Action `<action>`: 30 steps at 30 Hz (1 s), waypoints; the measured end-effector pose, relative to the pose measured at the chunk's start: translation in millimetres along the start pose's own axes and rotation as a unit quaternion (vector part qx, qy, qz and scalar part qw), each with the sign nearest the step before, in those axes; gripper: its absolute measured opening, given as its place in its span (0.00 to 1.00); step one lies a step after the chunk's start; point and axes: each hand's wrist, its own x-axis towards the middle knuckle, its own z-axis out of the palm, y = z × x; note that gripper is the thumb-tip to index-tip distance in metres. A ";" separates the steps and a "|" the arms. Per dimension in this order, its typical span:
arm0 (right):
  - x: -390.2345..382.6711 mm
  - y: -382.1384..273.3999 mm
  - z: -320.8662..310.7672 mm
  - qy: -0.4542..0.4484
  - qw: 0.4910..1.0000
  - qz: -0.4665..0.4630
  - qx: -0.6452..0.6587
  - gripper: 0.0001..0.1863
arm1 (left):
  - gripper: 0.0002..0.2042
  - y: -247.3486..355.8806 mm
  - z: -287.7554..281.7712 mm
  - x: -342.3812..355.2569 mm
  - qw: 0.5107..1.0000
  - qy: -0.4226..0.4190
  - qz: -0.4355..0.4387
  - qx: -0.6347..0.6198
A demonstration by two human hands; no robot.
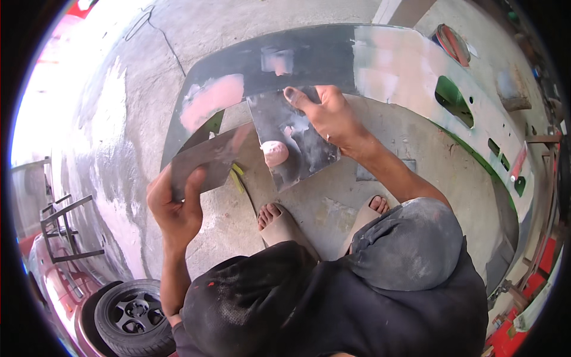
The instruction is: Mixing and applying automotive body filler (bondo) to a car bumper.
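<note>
My left hand [181,199] grips a flat, dull grey filler spreader [211,156] by its lower left end, thumb on top. The spreader's other end points toward the mixing board [306,157], a dark, smeared rectangular plate. This plate is pinched at its upper right side by my right hand [334,119]. On its left part sits a rounded lump of pink body filler [275,153]. Just beyond both hands a long curved car body panel [315,56] stretches across, part dark grey and part pale. A pink filler patch [213,100] is spread over its left end.
My sandalled feet [285,229] stand on the concrete floor inside the panel's curve. A car wheel [132,315] is at lower left, below a dark metal stand [70,232]. A round red tin [453,45] sits behind the panel's right part. A thin cable [165,37] lies at upper left.
</note>
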 end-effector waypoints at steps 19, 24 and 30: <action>23.2 80.4 6.8 0.090 0.985 -0.024 -0.143 0.21 | 0.08 -43.7 69.1 -41.2 0.930 -0.154 -0.243 -0.229; 13.3 50.2 11.0 0.050 0.985 0.037 -0.163 0.22 | 0.12 -36.6 33.1 -36.3 0.906 -0.076 -0.252 -0.330; 6.2 31.4 23.8 -0.045 0.997 0.035 0.045 0.17 | 0.16 -13.9 30.3 -26.8 0.972 0.030 0.231 0.025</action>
